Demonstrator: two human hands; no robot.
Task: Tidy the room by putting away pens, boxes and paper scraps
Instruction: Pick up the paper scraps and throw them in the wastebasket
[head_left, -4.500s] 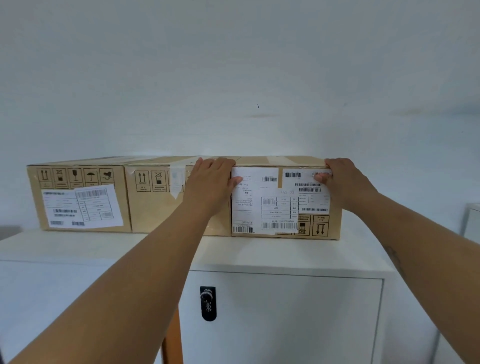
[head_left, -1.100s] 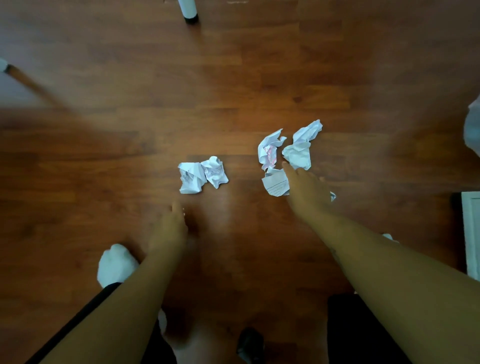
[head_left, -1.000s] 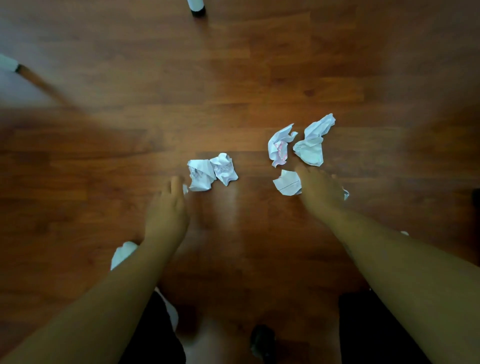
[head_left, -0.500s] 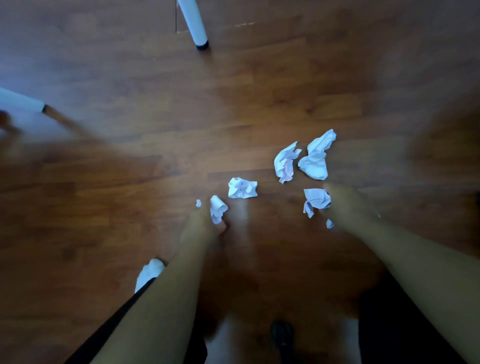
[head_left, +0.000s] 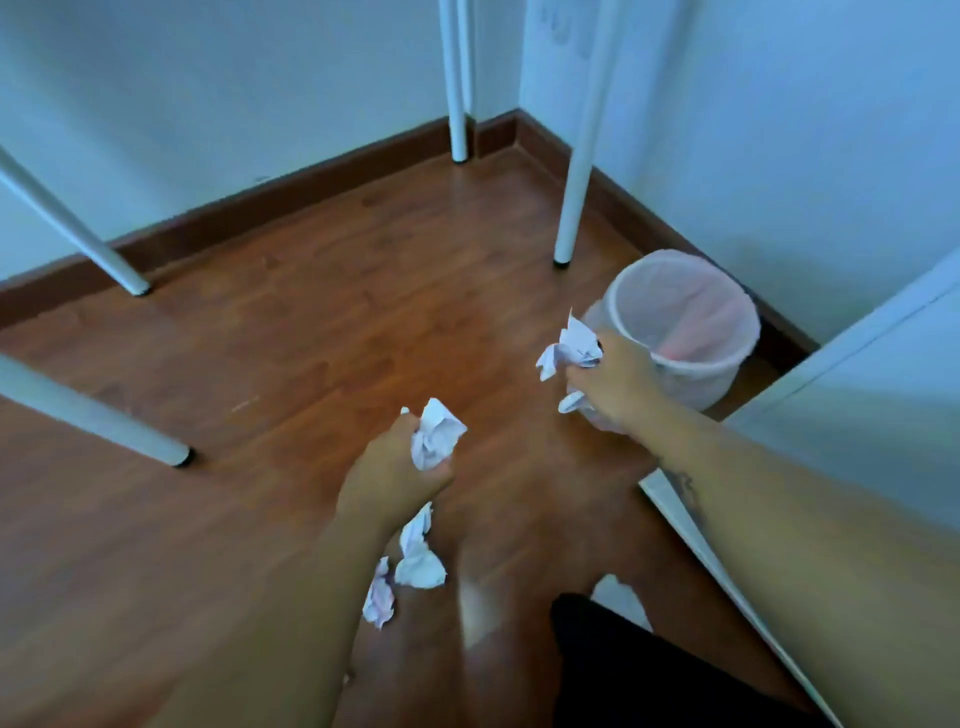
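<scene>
- Scrap 1 (head_left: 436, 434): white crumpled paper wad, clenched in left hand (head_left: 387, 480), sticking out above thumb, held above the floor.
- Scrap 2 (head_left: 571, 348): white crumpled wad w/ jagged points, clutched in right hand (head_left: 615, 384); a small bit pokes out below the fingers. Held just beside the bin (head_left: 685, 322), at its near-left rim.
- Scrap 3 (head_left: 418, 556): white crumpled piece below left wrist; on floor or dangling, can't tell.
- Scrap 4 (head_left: 379, 597): smaller wad w/ pinkish marks, touching scrap 3's lower left.
</scene>
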